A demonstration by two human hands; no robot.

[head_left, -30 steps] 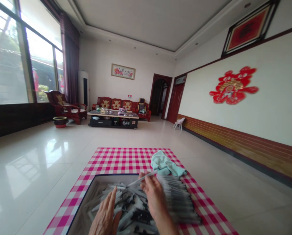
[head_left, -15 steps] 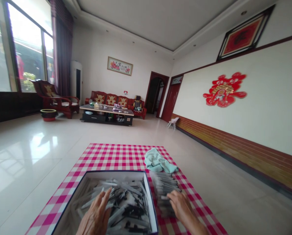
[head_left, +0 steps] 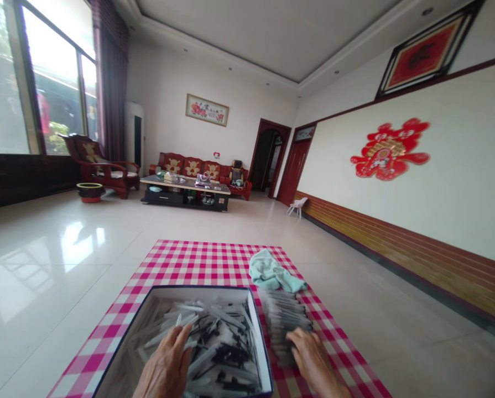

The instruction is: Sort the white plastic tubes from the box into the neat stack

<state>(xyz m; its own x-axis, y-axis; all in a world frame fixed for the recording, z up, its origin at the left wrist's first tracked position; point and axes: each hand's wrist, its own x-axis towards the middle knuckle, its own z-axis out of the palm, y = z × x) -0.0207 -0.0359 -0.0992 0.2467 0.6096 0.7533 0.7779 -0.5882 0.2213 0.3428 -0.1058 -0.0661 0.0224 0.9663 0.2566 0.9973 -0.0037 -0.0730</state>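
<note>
A shallow box (head_left: pixel 259 331) with white inner walls and a dark blue rim holds many loose clear and black pen parts (head_left: pixel 230 354). My left hand (head_left: pixel 166 359) is over its left half, fingers drawn together. A small pale tip shows just beyond the fingertips, but whether it is held is unclear. To the right of the box lies a row of clear pens (head_left: pixel 286 315) side by side, blurred at the near end. My right hand (head_left: pixel 311 354) touches the row's right edge, fingers bent and thumb a little apart, with no pen visible between them.
A pink-and-white checked tablecloth (head_left: pixel 214 260) covers the table. A crumpled mint-green cloth (head_left: pixel 274 271) lies beyond the pen row. Farther off are a low coffee table (head_left: pixel 185 188), a wooden sofa (head_left: pixel 181 166), a red pot (head_left: pixel 90 193) and a small white chair (head_left: pixel 297 207).
The whole view has shifted slightly, so everything appears farther right. A pale pen end at my right fingertips no longer shows, and that hand stays beside the row. My left hand stays over the box.
</note>
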